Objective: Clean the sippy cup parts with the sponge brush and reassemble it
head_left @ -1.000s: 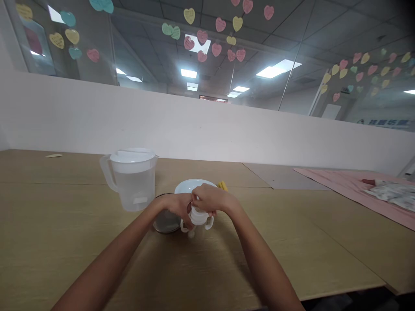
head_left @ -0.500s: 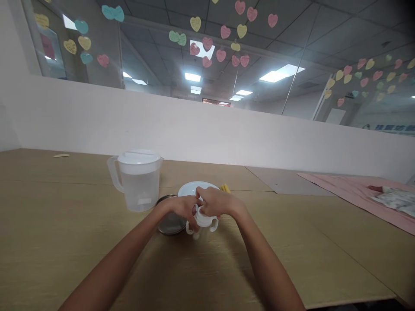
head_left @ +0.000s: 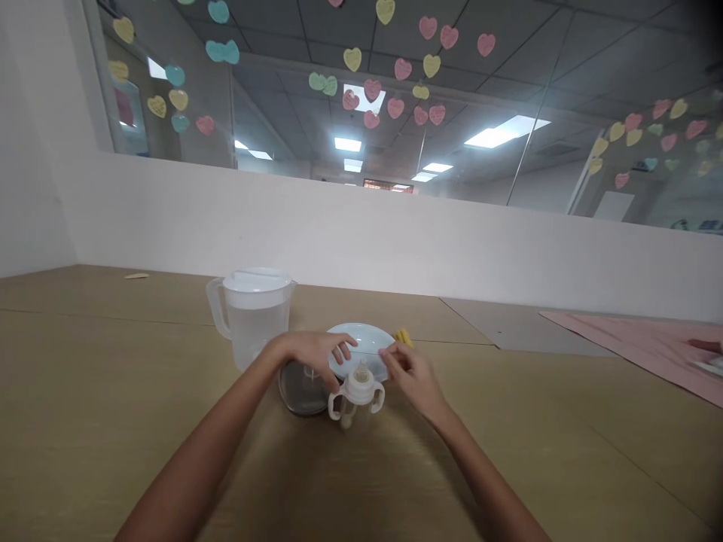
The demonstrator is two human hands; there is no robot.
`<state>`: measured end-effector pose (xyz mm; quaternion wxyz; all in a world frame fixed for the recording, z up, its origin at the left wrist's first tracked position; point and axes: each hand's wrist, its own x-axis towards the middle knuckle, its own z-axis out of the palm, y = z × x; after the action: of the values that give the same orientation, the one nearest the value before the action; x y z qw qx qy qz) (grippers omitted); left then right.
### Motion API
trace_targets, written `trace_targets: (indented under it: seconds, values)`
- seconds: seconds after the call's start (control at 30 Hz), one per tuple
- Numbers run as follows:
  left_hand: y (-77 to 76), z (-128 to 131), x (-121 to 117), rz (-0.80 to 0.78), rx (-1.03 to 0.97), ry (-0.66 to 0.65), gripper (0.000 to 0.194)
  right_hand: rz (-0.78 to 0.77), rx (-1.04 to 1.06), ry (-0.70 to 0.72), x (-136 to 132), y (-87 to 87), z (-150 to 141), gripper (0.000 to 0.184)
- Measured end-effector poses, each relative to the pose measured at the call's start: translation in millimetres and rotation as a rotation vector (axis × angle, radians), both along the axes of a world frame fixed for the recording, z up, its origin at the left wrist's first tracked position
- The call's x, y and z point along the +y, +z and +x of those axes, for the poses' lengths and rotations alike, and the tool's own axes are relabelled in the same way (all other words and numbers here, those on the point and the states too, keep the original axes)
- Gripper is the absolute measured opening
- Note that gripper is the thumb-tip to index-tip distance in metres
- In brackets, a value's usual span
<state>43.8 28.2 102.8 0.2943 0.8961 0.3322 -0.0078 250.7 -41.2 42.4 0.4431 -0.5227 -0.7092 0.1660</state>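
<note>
A small white baby bottle [head_left: 357,394] with two side handles and a teat stands upright on the wooden table [head_left: 113,421]. My left hand [head_left: 314,352] hovers just left and above it, fingers loosely spread, holding nothing. My right hand [head_left: 407,374] is just right of the bottle, fingers slightly curled and apart, not touching it. Behind the bottle lies a white plate [head_left: 367,340], and a round dark metal bowl [head_left: 299,391] sits under my left hand.
A clear plastic pitcher [head_left: 254,316] with a white lid holds water at the left. Something yellow [head_left: 403,336] peeks out behind the plate. A pink cloth [head_left: 649,342] covers the table's right side. A white partition wall runs along the back.
Both hands were closed around the top of the bottle; now they have let go and moved apart to either side, showing the teat. The view has shifted left.
</note>
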Motion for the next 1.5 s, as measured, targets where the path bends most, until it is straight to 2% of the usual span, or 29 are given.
trace_targets:
  seconds: [0.1,0.17,0.27,0.37,0.43,0.53,0.63,0.7,0.73,0.77,0.83,0.93,1.07,1.33,1.5]
  values:
    - [7.0,-22.1,12.2,0.107,-0.037,0.175,0.073,0.153,0.127,-0.148,4.8,-19.1,1.4,0.036]
    - [4.5,-29.4,18.9,0.205,0.114,0.3,0.068,0.209,0.143,-0.204,7.2,-28.6,0.4,0.032]
    - [-7.9,-25.9,24.6,0.266,0.368,0.405,0.057,0.281,0.114,-0.166,7.9,-38.3,-2.9,0.03]
    - [-20.5,-15.5,26.2,0.277,0.42,0.395,0.04,0.336,0.015,-0.081,6.0,-45.0,-7.6,0.03]
    - [-22.7,-11.6,25.4,0.31,0.429,0.407,0.03,0.346,-0.07,-0.019,5.1,-49.1,-11.1,0.03]
    - [-11.6,-14.2,17.9,0.368,0.443,0.455,0.02,0.334,-0.141,0.03,5.5,-54.2,-15.0,0.032]
    - [14.8,-22.7,-1.6,0.436,0.412,0.485,0.023,0.304,-0.192,0.02,7.2,-56.7,-16.1,0.033]
    - [34.6,-26.7,-20.0,0.52,0.31,0.473,0.035,0.3,-0.235,0.019,8.4,-57.6,-15.8,0.034]
    - [43.1,-27.1,-29.6,0.55,0.169,0.436,0.041,0.303,-0.247,0.02,9.0,-58.2,-15.4,0.035]
    - [50.0,-26.2,-38.7,0.54,0.027,0.396,0.045,0.304,-0.254,0.022,9.8,-59.0,-15.1,0.035]
    - [57.3,-20.6,-53.6,0.424,-0.131,0.279,0.051,0.296,-0.263,0.03,11.8,-61.5,-14.1,0.036]
    - [53.7,-6.5,-63.9,0.314,-0.14,0.158,0.054,0.258,-0.289,0.032,16.1,-66.0,-11.6,0.036]
    - [40.2,9.1,-60.4,0.288,-0.03,0.067,0.054,0.23,-0.314,0.053,20.9,-67.8,-6.0,0.034]
    - [34.4,14.9,-55.9,0.285,-0.021,0.07,0.054,0.271,-0.267,0.104,17.5,-64.0,-2.8,0.04]
    - [29.4,20.6,-57.0,0.335,0.016,0.081,0.052,0.277,-0.126,0.039,12.2,-64.9,-4.9,0.045]
